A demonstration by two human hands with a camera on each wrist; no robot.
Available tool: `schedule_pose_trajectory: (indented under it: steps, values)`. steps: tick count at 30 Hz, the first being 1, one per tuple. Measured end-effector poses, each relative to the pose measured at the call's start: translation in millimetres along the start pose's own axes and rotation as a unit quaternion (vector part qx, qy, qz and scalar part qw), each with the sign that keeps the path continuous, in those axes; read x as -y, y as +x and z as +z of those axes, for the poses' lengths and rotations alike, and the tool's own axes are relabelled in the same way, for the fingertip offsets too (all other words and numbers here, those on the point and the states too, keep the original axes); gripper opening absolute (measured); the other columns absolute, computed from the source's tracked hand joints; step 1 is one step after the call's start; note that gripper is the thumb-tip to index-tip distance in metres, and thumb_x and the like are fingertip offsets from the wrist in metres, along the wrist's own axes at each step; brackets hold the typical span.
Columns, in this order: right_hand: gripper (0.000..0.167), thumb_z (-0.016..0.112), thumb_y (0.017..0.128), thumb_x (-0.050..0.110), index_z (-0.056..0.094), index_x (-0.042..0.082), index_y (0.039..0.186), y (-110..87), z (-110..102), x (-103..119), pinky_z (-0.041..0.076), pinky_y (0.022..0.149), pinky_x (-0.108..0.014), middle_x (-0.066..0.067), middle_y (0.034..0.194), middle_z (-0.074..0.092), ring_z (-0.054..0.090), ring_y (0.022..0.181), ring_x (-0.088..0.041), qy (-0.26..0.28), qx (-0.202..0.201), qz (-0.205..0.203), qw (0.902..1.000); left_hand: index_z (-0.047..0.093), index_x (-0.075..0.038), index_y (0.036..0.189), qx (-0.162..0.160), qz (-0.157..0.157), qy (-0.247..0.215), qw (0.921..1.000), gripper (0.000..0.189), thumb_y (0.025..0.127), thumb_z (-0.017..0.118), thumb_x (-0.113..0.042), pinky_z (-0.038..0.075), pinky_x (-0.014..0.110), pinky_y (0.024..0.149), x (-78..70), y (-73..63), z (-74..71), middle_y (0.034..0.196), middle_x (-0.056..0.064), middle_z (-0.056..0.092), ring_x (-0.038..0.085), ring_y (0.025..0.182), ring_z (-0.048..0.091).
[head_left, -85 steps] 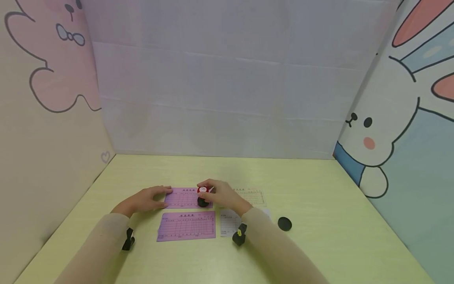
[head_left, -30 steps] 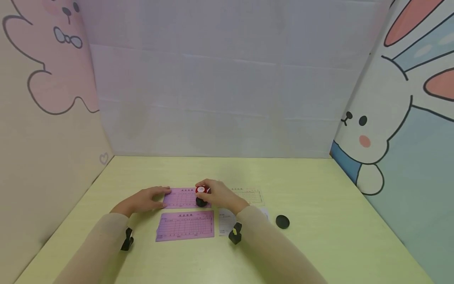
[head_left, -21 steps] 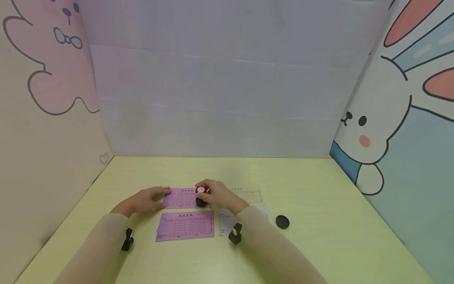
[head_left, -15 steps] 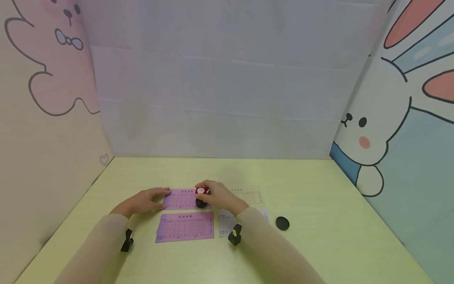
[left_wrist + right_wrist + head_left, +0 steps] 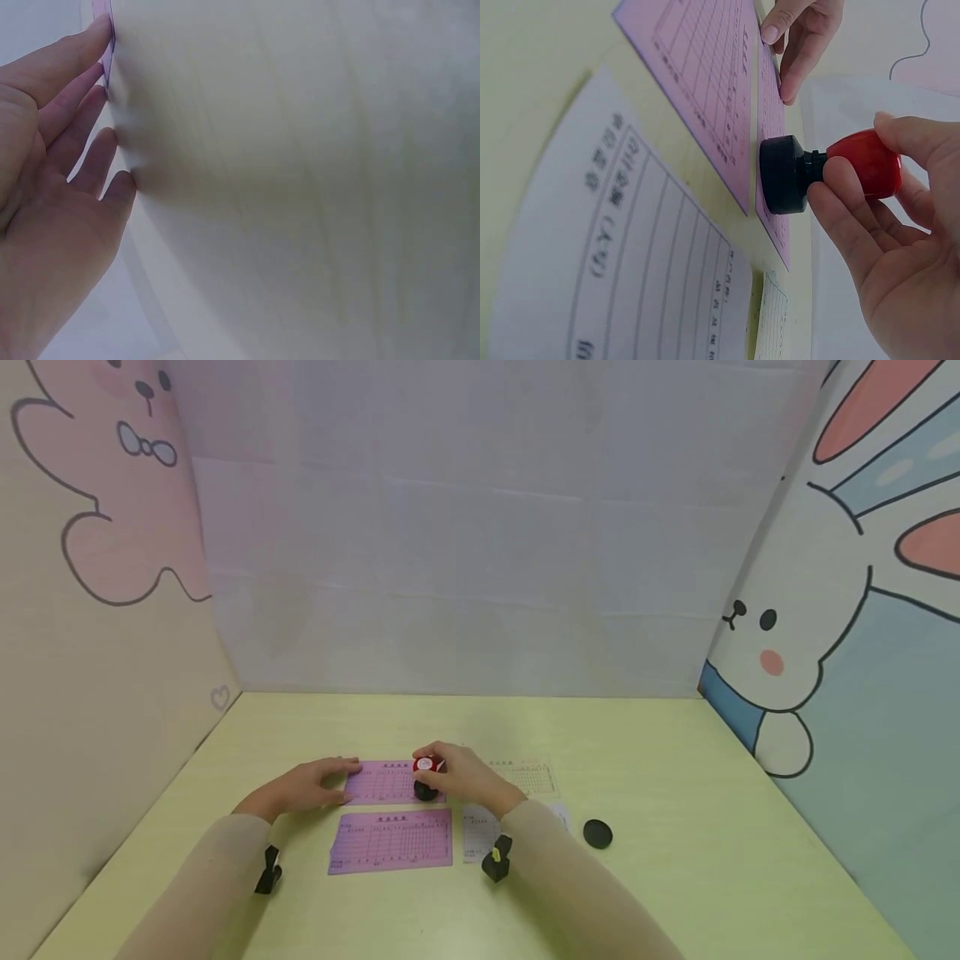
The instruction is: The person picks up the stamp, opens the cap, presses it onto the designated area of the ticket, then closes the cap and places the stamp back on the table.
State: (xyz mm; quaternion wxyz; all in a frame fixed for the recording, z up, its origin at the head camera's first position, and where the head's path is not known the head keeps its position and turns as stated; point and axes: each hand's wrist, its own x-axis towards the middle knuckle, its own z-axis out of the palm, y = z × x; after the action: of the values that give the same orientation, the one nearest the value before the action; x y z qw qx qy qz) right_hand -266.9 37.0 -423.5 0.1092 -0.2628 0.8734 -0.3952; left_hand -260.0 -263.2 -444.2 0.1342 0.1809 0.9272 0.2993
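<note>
My right hand (image 5: pixel 472 779) grips the red handle of a stamp (image 5: pixel 426 790) between thumb and fingers. In the right wrist view the stamp (image 5: pixel 783 176) stands with its black base against the far pink printed form (image 5: pixel 771 97), near that form's right end. The form (image 5: pixel 378 785) lies flat on the table. My left hand (image 5: pixel 303 787) rests at its left edge, thumb and fingers spread, holding nothing. The left wrist view shows the left hand (image 5: pixel 67 165) with fingertips down on the table and the form's edge. The stamp's printing face is hidden.
A second pink form (image 5: pixel 392 842) lies in front of the first. To its right is a white form (image 5: pixel 478 833), partly under my right forearm, and behind that a pale yellow form (image 5: pixel 534 777). A black disc (image 5: pixel 597 834) lies farther right. Decorated walls enclose the table.
The head view has shifted slightly. Both hands, the stamp and the forms keep the same places relative to each other.
</note>
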Motion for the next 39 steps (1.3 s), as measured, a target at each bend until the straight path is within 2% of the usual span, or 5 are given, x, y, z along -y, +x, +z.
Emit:
schedule_pose_trajectory:
  steps: [10, 17, 24, 34, 39]
  values:
    - [0.042, 0.067, 0.098, 0.034, 0.062, 0.013, 0.134, -1.0, 2.6, -5.8, 0.050, 0.069, -0.021, 0.007, 0.102, 0.062, 0.059, 0.084, -0.009, 0.033, -0.022, -0.006, 0.9992, 0.055, -0.006, 0.143, -0.002, 0.000, 0.005, 1.0000, 0.056, 0.093, 0.072, -0.025, 0.021, 0.068, 0.112, -0.2, -1.0, 0.9, 0.155, 0.019, 0.040, 0.051, 0.143, 0.025]
    - [0.039, 0.068, 0.097, 0.035, 0.064, 0.017, 0.131, 1.6, -1.0, -7.2, 0.050, 0.067, -0.021, 0.010, 0.102, 0.063, 0.060, 0.081, -0.009, 0.014, -0.025, -0.026, 0.9992, 0.055, -0.007, 0.144, -0.006, 0.001, 0.000, 1.0000, 0.058, 0.093, 0.073, -0.027, 0.022, 0.068, 0.112, 3.7, 0.4, 1.4, 0.155, 0.018, 0.039, 0.050, 0.143, 0.025]
    - [0.041, 0.065, 0.099, 0.032, 0.062, 0.013, 0.135, -2.7, -2.6, -10.0, 0.051, 0.069, -0.022, 0.007, 0.109, 0.064, 0.062, 0.082, -0.007, 0.011, -0.032, -0.033, 0.9989, 0.054, -0.008, 0.144, -0.006, -0.006, -0.007, 0.9999, 0.059, 0.092, 0.073, -0.028, 0.022, 0.067, 0.112, 2.8, 0.4, 2.3, 0.155, 0.018, 0.039, 0.050, 0.143, 0.025]
    - [0.041, 0.062, 0.100, 0.036, 0.060, 0.016, 0.137, -15.7, -20.3, -10.0, 0.052, 0.070, -0.025, 0.003, 0.114, 0.065, 0.066, 0.083, -0.004, -0.001, -0.052, -0.038, 0.9979, 0.053, -0.008, 0.145, -0.009, 0.000, -0.002, 1.0000, 0.058, 0.093, 0.072, -0.027, 0.021, 0.067, 0.113, 1.8, -0.9, 2.3, 0.156, 0.018, 0.038, 0.049, 0.144, 0.024]
    - [0.040, 0.062, 0.100, 0.036, 0.061, 0.019, 0.137, -24.3, -32.5, -15.5, 0.052, 0.073, -0.029, 0.006, 0.111, 0.068, 0.068, 0.085, -0.008, 0.006, -0.059, -0.034, 0.9977, 0.053, -0.006, 0.145, -0.007, 0.006, -0.010, 0.9999, 0.058, 0.094, 0.071, -0.026, 0.019, 0.067, 0.114, 1.7, -1.9, 2.7, 0.156, 0.018, 0.037, 0.050, 0.144, 0.023]
